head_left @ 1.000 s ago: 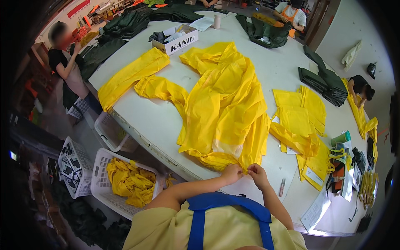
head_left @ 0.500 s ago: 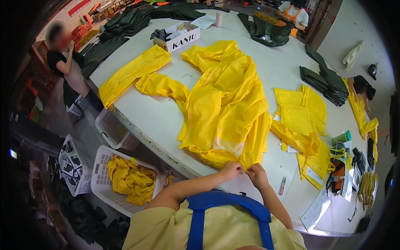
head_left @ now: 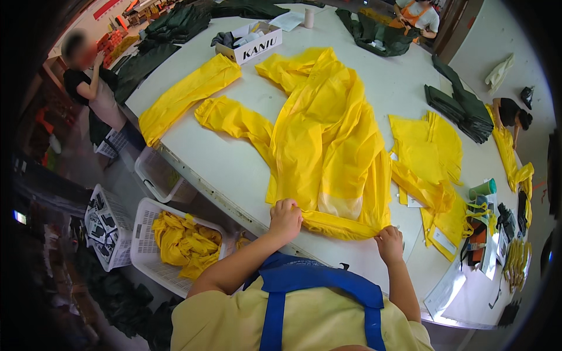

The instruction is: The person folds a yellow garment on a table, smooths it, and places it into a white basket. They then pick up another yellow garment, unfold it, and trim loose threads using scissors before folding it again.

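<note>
Both left hand (head_left: 285, 222) and right hand (head_left: 390, 243) hold the yellow garment's near hem (head_left: 338, 227), contact partly hidden. Apparently straightening it, they next need even tension.

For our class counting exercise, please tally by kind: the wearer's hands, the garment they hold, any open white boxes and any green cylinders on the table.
Left hand and right hand: 2
Yellow garment: 1
Open white box: 1
Green cylinder: 1
Total: 5

Big white table (head_left: 222, 167) fills centre; grey floor (head_left: 127, 184) at left; pale wall (head_left: 494, 44) right; brown doorway (head_left: 458, 24) beside it, probably wooden.
</note>
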Demonstrator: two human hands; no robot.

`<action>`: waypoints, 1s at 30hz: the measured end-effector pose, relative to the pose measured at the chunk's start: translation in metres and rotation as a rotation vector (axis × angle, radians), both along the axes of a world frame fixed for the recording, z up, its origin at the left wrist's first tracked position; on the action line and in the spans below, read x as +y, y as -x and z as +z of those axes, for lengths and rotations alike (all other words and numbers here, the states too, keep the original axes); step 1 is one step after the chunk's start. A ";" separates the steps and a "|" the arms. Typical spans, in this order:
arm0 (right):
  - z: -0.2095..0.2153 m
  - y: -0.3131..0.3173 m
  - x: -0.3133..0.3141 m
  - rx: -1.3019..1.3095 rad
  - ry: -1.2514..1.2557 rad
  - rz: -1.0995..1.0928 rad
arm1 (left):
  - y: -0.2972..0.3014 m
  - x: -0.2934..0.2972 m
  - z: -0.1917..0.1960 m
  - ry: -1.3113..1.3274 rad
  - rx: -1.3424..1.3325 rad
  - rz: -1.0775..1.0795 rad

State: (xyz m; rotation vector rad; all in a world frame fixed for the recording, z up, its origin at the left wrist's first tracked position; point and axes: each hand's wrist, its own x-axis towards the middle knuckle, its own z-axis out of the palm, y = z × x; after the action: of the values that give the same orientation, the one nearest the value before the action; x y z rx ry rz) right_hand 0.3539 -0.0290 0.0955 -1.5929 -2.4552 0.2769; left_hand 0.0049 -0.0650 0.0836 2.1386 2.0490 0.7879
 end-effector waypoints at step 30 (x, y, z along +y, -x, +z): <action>0.039 0.168 0.014 0.461 0.310 0.040 | -0.028 0.005 -0.023 0.885 -1.201 -0.395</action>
State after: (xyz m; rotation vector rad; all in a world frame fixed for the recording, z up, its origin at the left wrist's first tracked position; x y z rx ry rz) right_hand 0.1861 -0.0146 0.1345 -1.3858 -2.1568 0.9551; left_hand 0.0330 -0.0598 0.0609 1.0284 0.9663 0.6385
